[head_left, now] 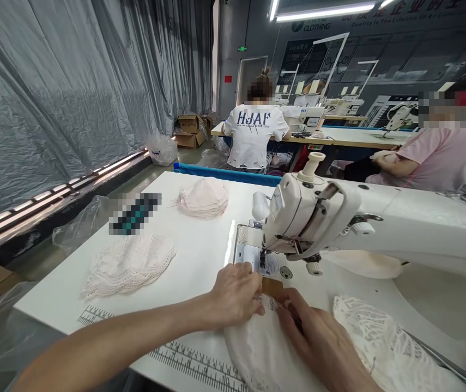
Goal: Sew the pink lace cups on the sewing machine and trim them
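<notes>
Head view: a rounded, cream-white padded fabric cup with a lace edge (257,348) lies on the white sewing table (200,256), just in front of the white sewing machine's (318,212) needle plate. Its long axis runs from the near table edge up toward the needle. The left hand (235,294) and right hand (318,337) press flat on it, fingers together.

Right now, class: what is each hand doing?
Left hand: closed, pressing on the white fabric piece.
Right hand: closed, pinching the same piece.
</notes>
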Tool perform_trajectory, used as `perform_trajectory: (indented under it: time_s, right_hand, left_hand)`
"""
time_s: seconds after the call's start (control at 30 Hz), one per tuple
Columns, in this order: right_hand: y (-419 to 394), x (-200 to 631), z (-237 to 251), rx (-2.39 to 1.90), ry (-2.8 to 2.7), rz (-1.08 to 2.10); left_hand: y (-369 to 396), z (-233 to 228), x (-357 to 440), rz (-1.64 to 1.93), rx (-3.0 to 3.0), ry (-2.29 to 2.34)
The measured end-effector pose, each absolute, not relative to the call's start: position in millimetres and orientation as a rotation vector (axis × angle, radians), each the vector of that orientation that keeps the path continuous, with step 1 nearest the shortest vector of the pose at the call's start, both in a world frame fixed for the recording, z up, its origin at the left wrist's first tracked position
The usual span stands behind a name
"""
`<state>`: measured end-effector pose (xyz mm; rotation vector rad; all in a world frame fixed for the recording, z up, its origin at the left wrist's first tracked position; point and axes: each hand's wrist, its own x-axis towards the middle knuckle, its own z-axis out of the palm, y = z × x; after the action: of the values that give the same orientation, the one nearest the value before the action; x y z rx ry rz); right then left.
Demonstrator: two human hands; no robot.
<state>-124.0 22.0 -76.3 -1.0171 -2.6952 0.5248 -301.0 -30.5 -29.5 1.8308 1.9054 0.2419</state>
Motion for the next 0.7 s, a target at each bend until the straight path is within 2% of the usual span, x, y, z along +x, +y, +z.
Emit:
perform_trajectory:
  time_s: [0.2,0.33,0.43,0.7]
  right_hand:
    - [24,-124,-61,-0.877,-2.663,0.353]
    - [30,-127,-51,-0.704,-2.641,0.635]
    - [33,-130,-49,-0.742,-2.63,0.863]
    - [42,-135,-49,-0.802,-2.577,0.999]
  left_hand:
    - [-34,-29,-299,0.345,1.84,1.824]
    - [-42,-30,-304,0.531,1.723,1.747]
    - [-47,-28,-309,0.711,1.489,1.627]
    - [-34,-26,-314,0.806,1.397,1.596]
